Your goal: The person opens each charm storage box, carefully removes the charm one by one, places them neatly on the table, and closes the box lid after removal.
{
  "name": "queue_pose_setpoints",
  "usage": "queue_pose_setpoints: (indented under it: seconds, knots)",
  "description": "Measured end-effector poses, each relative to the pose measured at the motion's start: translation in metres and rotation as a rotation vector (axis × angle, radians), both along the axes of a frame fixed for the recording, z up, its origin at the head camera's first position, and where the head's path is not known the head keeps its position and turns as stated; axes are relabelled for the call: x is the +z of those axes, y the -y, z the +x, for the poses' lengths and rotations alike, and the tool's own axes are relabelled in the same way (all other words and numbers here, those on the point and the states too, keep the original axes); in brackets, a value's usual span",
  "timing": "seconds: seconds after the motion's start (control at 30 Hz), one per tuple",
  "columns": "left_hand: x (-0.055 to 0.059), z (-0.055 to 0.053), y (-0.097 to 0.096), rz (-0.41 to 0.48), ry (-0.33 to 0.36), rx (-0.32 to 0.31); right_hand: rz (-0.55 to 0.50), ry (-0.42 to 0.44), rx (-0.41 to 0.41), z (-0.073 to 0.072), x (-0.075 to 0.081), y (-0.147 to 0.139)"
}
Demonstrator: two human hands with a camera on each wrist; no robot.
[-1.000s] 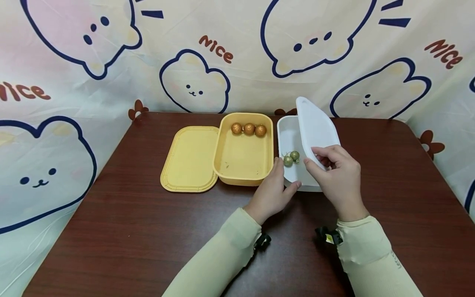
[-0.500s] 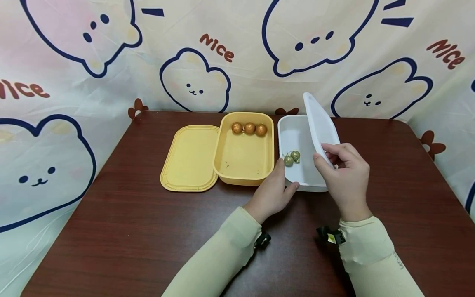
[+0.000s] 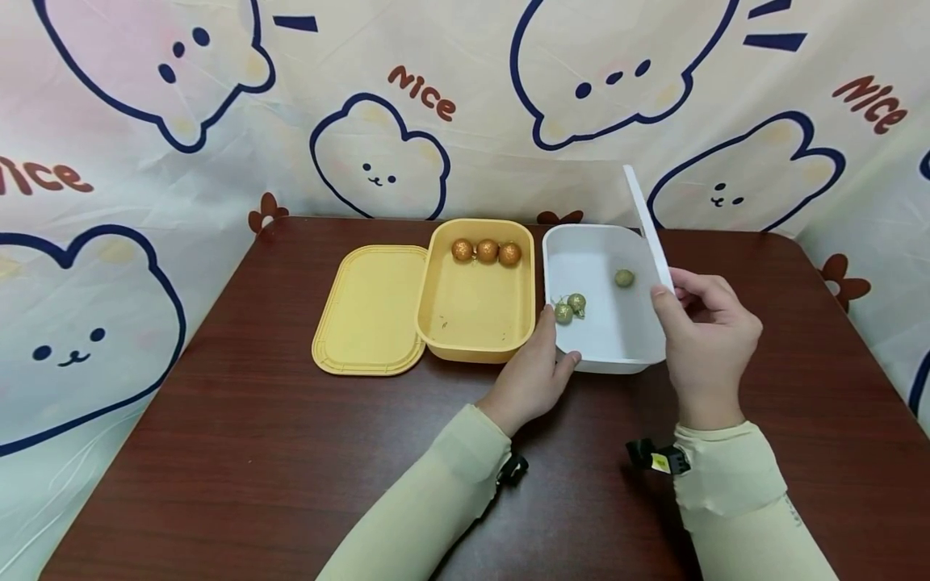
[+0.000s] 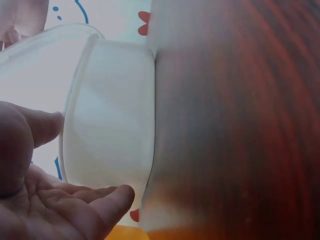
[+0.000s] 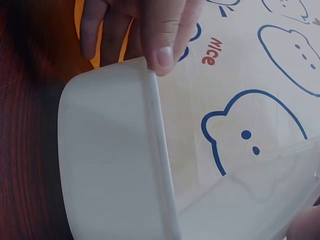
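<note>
A white rectangular box (image 3: 605, 363) stands on the table with its top uncovered. Two gold-green glitter balls (image 3: 563, 313) lie together near its left side, and another greenish ball (image 3: 624, 278) lies toward the right. My left hand (image 3: 534, 367) holds the box's near left corner. In the right wrist view its thumb (image 5: 164, 57) presses the rim while the fingers lie along the side wall. My right hand (image 3: 708, 347) pinches the near edge of the white lid (image 3: 649, 226), thumb on one side and fingers on the other. The lid stands nearly on edge above the box's right side.
Left of the white box is a yellow box (image 3: 475, 323) with three copper-coloured glitter balls (image 3: 487, 251) in a row at its far end. Its yellow lid (image 3: 372, 311) lies flat farther left. A printed cloth (image 3: 494, 177) hangs behind the dark wooden table (image 3: 305, 452).
My right hand has moved right, carrying the lid off the box and turning it more upright. The third greenish ball has come into sight. My left hand stays at the corner.
</note>
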State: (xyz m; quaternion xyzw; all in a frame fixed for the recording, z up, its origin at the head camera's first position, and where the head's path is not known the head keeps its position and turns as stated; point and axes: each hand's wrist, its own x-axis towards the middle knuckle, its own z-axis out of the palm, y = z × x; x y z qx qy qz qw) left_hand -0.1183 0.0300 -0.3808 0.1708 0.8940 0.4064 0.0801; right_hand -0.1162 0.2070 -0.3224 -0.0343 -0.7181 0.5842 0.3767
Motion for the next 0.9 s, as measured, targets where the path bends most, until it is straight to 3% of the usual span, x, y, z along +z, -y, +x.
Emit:
queue_pose_setpoints:
  seconds: [0.23,0.57,0.7,0.9]
  knots:
    - [-0.002,0.000,0.000,0.009,-0.013,-0.006,-0.319,-0.106,-0.007,-0.006,-0.002,-0.010]
    - [-0.003,0.000,0.001,0.013,-0.003,-0.002,-0.579,-0.126,-0.019,-0.012,-0.002,-0.028]
    - [-0.004,0.000,0.002,0.015,0.005,0.000,-0.721,-0.135,0.006,-0.013,-0.004,-0.036]
    - [-0.004,-0.001,0.002,0.013,0.007,-0.003,-0.843,-0.153,0.080,-0.014,-0.007,-0.047]
